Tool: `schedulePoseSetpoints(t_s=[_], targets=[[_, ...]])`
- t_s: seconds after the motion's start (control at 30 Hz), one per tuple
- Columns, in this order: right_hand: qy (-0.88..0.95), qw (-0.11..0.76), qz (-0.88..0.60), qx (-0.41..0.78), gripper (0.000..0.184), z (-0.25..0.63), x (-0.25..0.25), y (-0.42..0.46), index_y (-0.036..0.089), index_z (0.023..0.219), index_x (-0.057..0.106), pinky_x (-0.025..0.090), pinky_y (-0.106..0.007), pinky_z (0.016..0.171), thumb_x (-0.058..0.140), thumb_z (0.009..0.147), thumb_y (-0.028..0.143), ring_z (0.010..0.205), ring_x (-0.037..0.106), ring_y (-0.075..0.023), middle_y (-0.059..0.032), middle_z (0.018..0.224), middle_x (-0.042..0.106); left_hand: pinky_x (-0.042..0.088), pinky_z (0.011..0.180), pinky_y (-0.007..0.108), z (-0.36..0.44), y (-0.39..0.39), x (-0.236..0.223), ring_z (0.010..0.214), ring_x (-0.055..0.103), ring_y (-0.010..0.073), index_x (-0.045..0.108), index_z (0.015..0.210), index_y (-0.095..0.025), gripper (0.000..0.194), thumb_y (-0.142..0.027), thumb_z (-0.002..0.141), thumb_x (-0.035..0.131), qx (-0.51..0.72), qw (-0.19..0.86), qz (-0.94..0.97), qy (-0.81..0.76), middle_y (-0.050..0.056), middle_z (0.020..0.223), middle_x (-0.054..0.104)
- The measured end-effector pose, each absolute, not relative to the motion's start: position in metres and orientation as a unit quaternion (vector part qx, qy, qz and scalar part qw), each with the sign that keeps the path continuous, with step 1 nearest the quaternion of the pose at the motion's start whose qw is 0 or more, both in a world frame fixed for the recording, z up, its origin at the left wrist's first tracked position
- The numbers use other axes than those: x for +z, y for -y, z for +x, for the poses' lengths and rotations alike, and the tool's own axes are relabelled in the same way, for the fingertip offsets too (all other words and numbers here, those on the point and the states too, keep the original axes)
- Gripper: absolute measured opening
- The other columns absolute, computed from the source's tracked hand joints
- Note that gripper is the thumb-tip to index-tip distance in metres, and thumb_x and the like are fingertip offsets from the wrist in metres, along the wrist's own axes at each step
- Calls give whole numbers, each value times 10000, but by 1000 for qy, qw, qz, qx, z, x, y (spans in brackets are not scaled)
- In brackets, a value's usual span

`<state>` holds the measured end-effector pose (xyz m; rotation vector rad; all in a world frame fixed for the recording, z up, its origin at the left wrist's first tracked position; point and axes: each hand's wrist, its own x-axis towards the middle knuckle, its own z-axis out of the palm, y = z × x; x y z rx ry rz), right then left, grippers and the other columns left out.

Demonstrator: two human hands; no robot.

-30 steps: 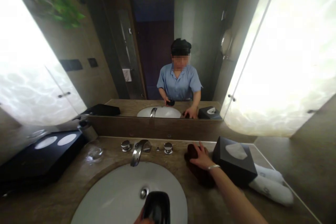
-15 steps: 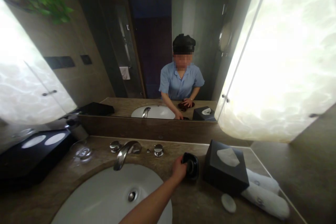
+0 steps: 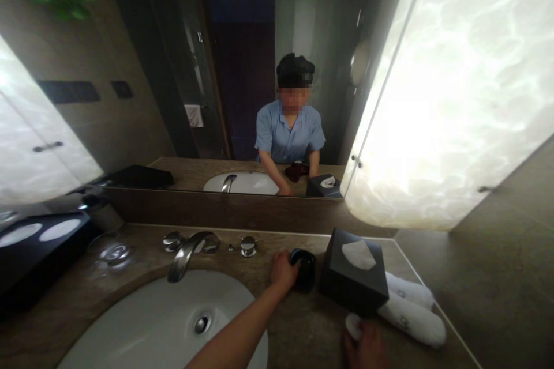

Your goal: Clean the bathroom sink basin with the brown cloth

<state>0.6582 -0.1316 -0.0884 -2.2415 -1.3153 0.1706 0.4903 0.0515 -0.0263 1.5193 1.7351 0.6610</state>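
My left hand [image 3: 284,272] reaches across the basin's right side and grips the edge of a small black soap dish [image 3: 304,271], which is on the counter. At the lower right, my right hand [image 3: 367,347] has its fingers at a white oval piece of soap [image 3: 354,326], apparently pinched around it. That hand is blurred and partly cut off by the frame's bottom edge. A black tissue box [image 3: 355,282] stands just beyond it, right of the dish.
The white basin [image 3: 142,328] and chrome faucet [image 3: 190,253] lie to the left. Two rolled white towels [image 3: 411,314] rest right of the tissue box. A glass [image 3: 115,253] and black tray [image 3: 43,265] are far left. The mirror reflects a dark red cloth [image 3: 297,170].
My right hand has come into view and reached the soap; in the mirror it has left the dark red cloth. My left hand stays on the soap dish. The view has turned slightly right.
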Motion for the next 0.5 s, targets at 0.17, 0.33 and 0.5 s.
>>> schedulePoseSetpoints(t_s=[0.17, 0.33, 0.5], targets=[[603, 263, -748, 90, 235, 584, -41, 92, 131, 1007, 529, 510, -320, 746, 409, 880, 288, 841, 631, -211, -121, 996, 614, 441, 853, 301, 449, -53, -36, 899, 582, 211, 509, 1234, -70, 412, -210, 852, 444, 347, 390, 501, -690, 111, 963, 604], [606, 138, -779, 82, 277, 542, 18, 35, 130, 1079, 585, 529, -344, 747, 398, 880, 170, 947, 638, -246, -137, 1247, 553, 422, 870, 360, 423, -41, -42, 902, 571, 237, 551, 1093, -87, 390, -251, 766, 414, 419, 394, 480, -662, 128, 986, 594], [579, 391, -702, -140, 195, 594, -15, 87, 175, 898, 615, 507, -234, 647, 427, 905, 224, 751, 660, -143, -64, 907, 681, 458, 702, 335, 463, -36, -11, 780, 583, 225, 572, 1049, -90, 609, -558, 680, 450, 424, 511, 531, -527, 131, 946, 628]])
